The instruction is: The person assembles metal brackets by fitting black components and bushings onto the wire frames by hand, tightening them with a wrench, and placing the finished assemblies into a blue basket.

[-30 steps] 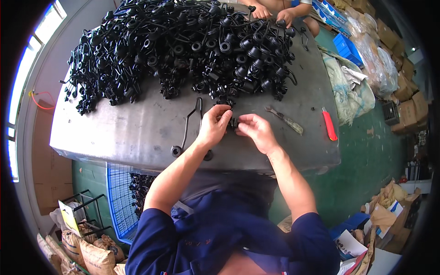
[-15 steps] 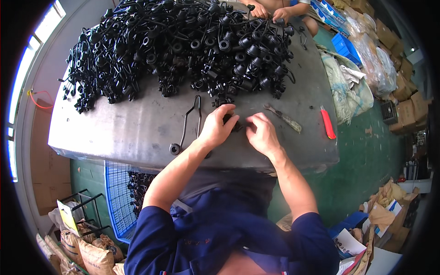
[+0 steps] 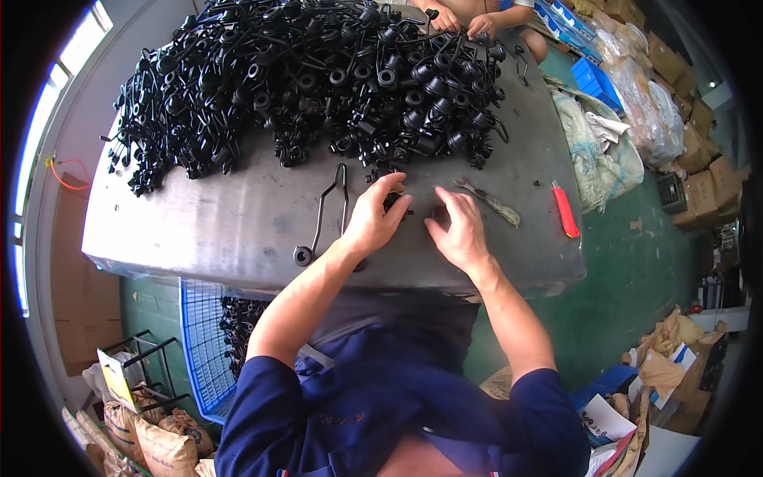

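My left hand (image 3: 377, 215) is closed around a small black part (image 3: 393, 200), mostly hidden by the fingers. My right hand (image 3: 459, 229) is a little to the right, its thumb and fingers apart with nothing visible between them. Beside my left hand a bent black metal rod (image 3: 321, 208) with a round bushing (image 3: 302, 255) at its near end lies on the grey table (image 3: 207, 238). Past my right hand lies a worn wrench (image 3: 491, 203) with a wrapped handle. Farther right is a red-handled cutter (image 3: 566, 210).
A large heap of black rods and bushings (image 3: 318, 87) covers the table's far part. Across it, another person's hands (image 3: 463, 22) work at the heap. A blue basket (image 3: 208, 350) with black parts stands below the near left edge. Sacks and boxes lie right (image 3: 596, 151).
My right hand has opened, with thumb and fingers spreading apart. My left hand stays nearly in place with the black part.
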Action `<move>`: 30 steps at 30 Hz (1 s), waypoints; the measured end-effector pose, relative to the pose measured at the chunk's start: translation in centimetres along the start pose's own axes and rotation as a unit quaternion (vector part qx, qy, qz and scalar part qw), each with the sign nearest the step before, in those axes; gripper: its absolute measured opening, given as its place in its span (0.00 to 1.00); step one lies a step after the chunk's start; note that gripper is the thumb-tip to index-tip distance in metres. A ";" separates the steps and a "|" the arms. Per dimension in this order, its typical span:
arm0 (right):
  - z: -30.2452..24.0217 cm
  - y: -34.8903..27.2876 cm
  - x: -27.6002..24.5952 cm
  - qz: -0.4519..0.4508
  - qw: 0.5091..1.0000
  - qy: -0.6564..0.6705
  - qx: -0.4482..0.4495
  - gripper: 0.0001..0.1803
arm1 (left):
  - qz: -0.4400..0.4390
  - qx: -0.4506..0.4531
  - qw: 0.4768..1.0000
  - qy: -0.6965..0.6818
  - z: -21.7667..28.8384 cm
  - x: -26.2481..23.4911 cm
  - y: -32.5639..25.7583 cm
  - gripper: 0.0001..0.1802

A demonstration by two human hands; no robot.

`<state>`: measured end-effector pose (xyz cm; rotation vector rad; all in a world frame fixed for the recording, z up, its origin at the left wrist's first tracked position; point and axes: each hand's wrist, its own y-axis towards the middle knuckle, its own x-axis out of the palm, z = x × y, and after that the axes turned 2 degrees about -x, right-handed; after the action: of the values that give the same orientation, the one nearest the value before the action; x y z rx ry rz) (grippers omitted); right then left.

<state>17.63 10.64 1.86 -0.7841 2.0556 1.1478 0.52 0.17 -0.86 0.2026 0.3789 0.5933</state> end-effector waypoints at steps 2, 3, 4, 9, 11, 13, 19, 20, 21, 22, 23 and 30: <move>-2.1 0.3 -0.7 -0.002 0.999 0.051 -0.007 0.34 | -0.032 0.032 0.999 -0.008 0.2 0.1 -0.2 0.23; -3.2 0.3 -0.8 -0.003 0.995 0.100 -0.010 0.35 | -0.034 0.034 0.999 -0.008 1.0 0.1 -0.3 0.23; -3.9 0.2 -0.5 -0.051 0.969 0.236 0.054 0.36 | -0.071 -0.016 0.995 -0.066 2.2 0.1 -0.6 0.25; -4.8 -0.4 0.3 -0.059 0.960 0.266 0.058 0.26 | -0.127 -0.020 0.987 0.092 5.1 -2.5 -1.9 0.35; -4.0 -0.5 0.8 -0.159 0.970 0.166 0.078 0.22 | -0.070 0.113 0.979 0.157 7.7 -4.3 -1.3 0.29; -2.7 -2.1 1.9 -0.047 0.984 0.160 -0.061 0.21 | -0.108 0.236 0.963 0.066 13.3 -5.9 -1.0 0.22; -5.2 0.5 1.2 -0.134 0.984 0.099 0.067 0.24 | -0.149 0.497 0.855 -0.022 23.7 -6.8 -5.4 0.15; -5.6 0.4 1.6 -0.141 0.980 0.100 0.096 0.23 | -0.042 0.415 0.898 -0.139 23.8 -5.6 -7.3 0.20; -5.6 0.3 1.9 -0.137 0.981 0.098 0.096 0.23 | -0.044 0.419 0.896 -0.141 23.7 -6.4 -6.8 0.20; -5.4 -0.1 2.5 -0.122 0.984 0.088 0.093 0.22 | -0.127 0.428 0.884 -0.140 23.4 -8.2 -5.8 0.19; -5.2 -0.1 2.7 -0.105 0.987 0.079 0.088 0.21 | -0.208 0.435 0.865 -0.137 23.4 -9.2 -5.2 0.19; -4.5 -0.9 2.2 -0.054 0.989 0.116 0.071 0.19 | -0.049 0.459 0.882 -0.096 22.3 -8.0 -8.6 0.17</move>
<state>15.82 5.90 1.54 -0.9841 2.2252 0.8745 7.81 -13.18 19.25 1.1429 0.4521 0.2471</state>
